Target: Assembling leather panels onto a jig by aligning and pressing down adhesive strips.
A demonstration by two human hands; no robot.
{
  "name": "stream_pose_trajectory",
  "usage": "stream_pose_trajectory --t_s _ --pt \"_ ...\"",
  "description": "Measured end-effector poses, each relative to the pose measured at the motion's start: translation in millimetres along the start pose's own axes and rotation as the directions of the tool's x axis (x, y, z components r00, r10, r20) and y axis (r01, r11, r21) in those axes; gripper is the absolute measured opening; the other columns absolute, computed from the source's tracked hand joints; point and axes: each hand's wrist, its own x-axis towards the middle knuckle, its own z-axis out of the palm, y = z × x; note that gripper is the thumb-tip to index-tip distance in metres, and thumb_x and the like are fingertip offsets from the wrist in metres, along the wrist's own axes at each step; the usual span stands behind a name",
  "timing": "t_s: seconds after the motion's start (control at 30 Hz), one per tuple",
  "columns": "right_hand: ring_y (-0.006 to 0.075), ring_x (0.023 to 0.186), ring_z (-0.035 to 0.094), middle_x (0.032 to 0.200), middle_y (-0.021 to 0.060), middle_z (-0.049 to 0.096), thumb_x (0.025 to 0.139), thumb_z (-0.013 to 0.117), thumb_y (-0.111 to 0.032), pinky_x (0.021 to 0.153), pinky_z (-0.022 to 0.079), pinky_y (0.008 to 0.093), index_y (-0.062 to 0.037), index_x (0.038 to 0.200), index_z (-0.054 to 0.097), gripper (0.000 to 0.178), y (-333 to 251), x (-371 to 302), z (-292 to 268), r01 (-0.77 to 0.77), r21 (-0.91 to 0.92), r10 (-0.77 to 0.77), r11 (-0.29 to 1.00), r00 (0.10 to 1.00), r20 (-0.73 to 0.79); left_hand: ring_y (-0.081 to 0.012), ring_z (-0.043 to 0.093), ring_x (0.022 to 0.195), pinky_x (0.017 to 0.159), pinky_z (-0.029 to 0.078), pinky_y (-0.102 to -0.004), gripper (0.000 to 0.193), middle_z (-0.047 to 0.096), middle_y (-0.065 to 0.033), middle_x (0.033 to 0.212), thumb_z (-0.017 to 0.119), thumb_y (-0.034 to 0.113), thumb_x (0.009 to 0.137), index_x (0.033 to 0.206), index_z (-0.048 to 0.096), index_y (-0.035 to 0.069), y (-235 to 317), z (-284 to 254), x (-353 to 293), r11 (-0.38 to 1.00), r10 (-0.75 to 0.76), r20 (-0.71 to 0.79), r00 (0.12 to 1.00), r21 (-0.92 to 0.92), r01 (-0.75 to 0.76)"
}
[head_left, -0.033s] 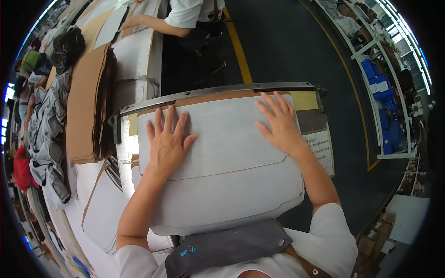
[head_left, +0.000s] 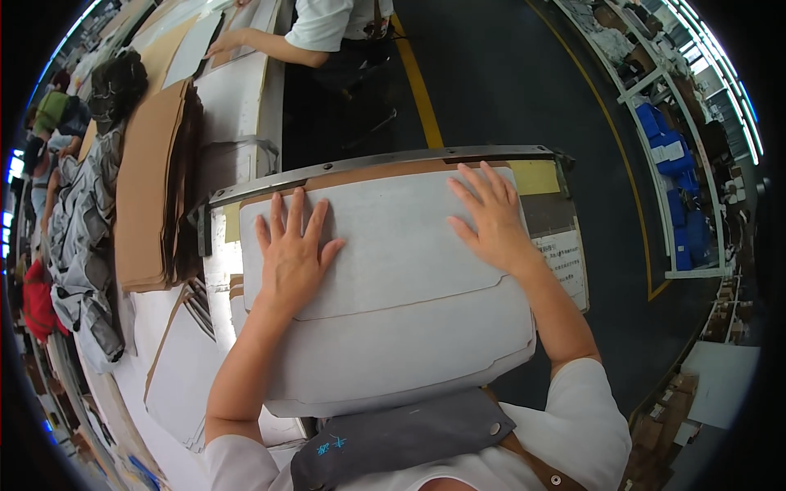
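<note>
A grey-white sheet with rounded corners [head_left: 389,245], which looks like stiff board, lies on top before me. My left hand [head_left: 291,258] rests flat on its left part, fingers spread toward the far edge. On the right part lies my right hand [head_left: 495,225], also palm down with fingers apart. Under the top sheet, more grey-white sheets [head_left: 401,356] stick out toward my body. A brown board edge [head_left: 360,175] shows just beyond the top sheet, along a metal bar [head_left: 385,161] that crosses the far side of the work surface.
On my left stand a stack of brown boards [head_left: 147,188] and a crumpled grey fabric bundle [head_left: 86,237]. White boards [head_left: 184,376] lie nearer. Another person's arm [head_left: 274,45] reaches over the bench ahead. Beyond the aisle at right is a shelf with blue bins [head_left: 675,155].
</note>
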Motion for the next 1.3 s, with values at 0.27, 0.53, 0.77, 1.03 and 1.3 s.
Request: stream_pose_trajectory --t_s 0.27,0.53,0.77,1.03,1.3 --pt "0.0393 0.138 0.028 0.147 0.0144 0.038 0.090 0.062 -0.032 0.110 0.022 0.0529 -0.0083 0.134 0.052 0.051 0 1 1 0.031 0.016 -0.030 0.999 0.999 -0.043 -0.0422 0.023 0.141 0.111 0.019 -0.0610 0.056 0.034 -0.0172 0.150 0.062 0.037 0.091 0.140 0.047 0.015 3 -4 3 1.000 -0.019 0.049 0.999 0.010 0.018" --pt "0.0337 0.127 0.036 0.134 0.0125 0.045 0.088 0.064 -0.028 0.109 0.025 0.0503 -0.0073 0.134 0.051 0.052 -2 1 -4 -0.006 0.053 0.007 0.999 1.000 -0.011 -0.0411 0.035 0.131 0.109 0.026 -0.0532 0.056 0.041 -0.0166 0.143 0.060 0.042 0.090 0.134 0.051 0.010 -1 3 2 0.994 0.044 -0.093 0.995 -0.093 -0.053" --pt "0.0322 0.127 0.036 0.133 0.0114 0.046 0.087 0.066 -0.028 0.109 0.025 0.0492 -0.0029 0.129 0.052 0.050 -1 1 -3 0.028 0.026 -0.027 0.999 0.999 -0.036 -0.0370 0.038 0.125 0.106 0.030 -0.0492 0.054 0.043 -0.0135 0.135 0.063 0.037 0.089 0.134 0.050 0.009 1 -7 4 0.998 0.062 -0.032 0.998 -0.021 -0.063" --pt "0.0299 0.116 0.041 0.124 0.0096 0.048 0.086 0.067 -0.025 0.103 0.030 0.0466 -0.0014 0.124 0.055 0.047 -1 2 -6 0.049 0.034 -0.046 0.998 0.996 -0.079 -0.0371 0.040 0.123 0.104 0.031 -0.0486 0.054 0.045 -0.0155 0.131 0.063 0.038 0.089 0.133 0.052 0.008 2 -8 4 0.997 0.062 -0.053 0.997 -0.035 -0.063" --pt "0.0295 0.116 0.041 0.124 0.0093 0.048 0.085 0.068 -0.026 0.101 0.032 0.0447 -0.0018 0.125 0.054 0.049 -1 3 -5 0.051 0.022 -0.049 0.998 0.997 -0.066 -0.0368 0.040 0.123 0.104 0.032 -0.0482 0.054 0.046 -0.0160 0.129 0.063 0.038 0.089 0.133 0.052 0.007 2 -7 4 0.997 0.071 -0.051 0.996 -0.018 -0.072"
